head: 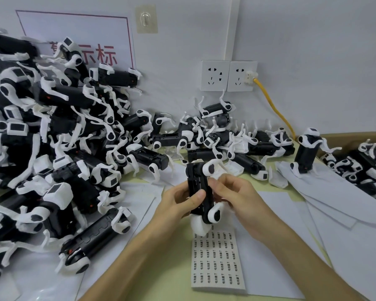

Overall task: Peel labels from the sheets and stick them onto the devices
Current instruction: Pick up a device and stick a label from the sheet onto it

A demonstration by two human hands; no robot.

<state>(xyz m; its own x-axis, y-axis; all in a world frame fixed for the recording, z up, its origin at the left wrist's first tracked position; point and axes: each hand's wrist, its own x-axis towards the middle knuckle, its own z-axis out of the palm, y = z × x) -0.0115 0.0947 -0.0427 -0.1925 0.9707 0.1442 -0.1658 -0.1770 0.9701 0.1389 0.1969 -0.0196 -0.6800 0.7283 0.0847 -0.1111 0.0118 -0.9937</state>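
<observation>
Fingers (215, 184) of the right hand (234, 192) pinch at the edge of the device (197, 187); the left hand (178, 200) grips it above the sheet (217, 261). Sticking looks underway, the label itself too small to see. Next it needs pressing flat.

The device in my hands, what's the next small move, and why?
Probably press the fingers of the right hand flat against the device to seat the label. The left hand grips the device upright, and the right fingers pinch at its upper side, off the label sheet lying below. The label itself is too small to see.
</observation>
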